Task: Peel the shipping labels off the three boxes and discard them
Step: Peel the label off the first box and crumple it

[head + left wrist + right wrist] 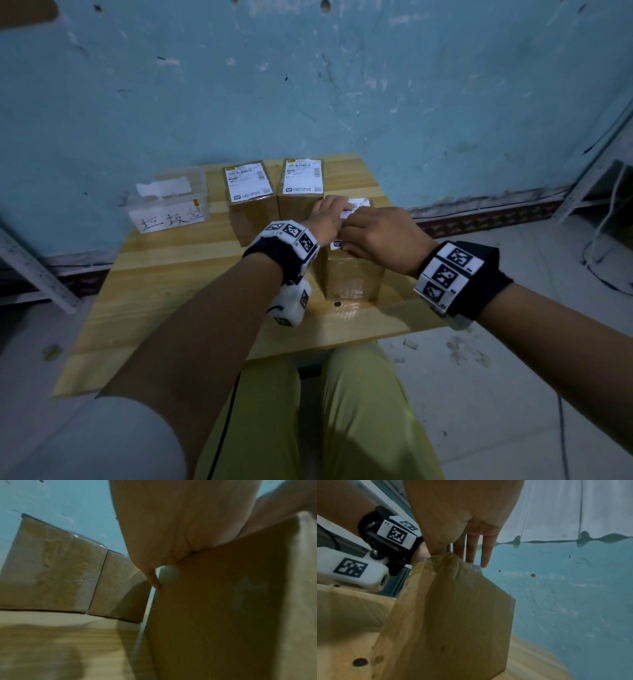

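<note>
Three brown cardboard boxes stand on the wooden table (pixel 171 291). The two at the back (pixel 251 212) (pixel 298 205) each carry a flat white shipping label (pixel 245 180) (pixel 303 176). Both hands are on top of the nearer box (pixel 352 277) at the right. My left hand (pixel 325 219) wraps over its top left edge, the thumb (pixel 153 578) pressed down the side of that box (pixel 214 615). My right hand (pixel 376 236) covers most of its label (pixel 358 205), its fingers (pixel 486 553) straight over the white label edge (pixel 476 567). Whether any label edge is lifted is hidden.
A clear plastic bin (pixel 168 205) with handwriting on a white strip sits at the table's back left, with paper inside. The blue wall is just behind the boxes. A metal shelf rail (pixel 34 270) stands at the left and loose cables (pixel 609 222) hang at the right.
</note>
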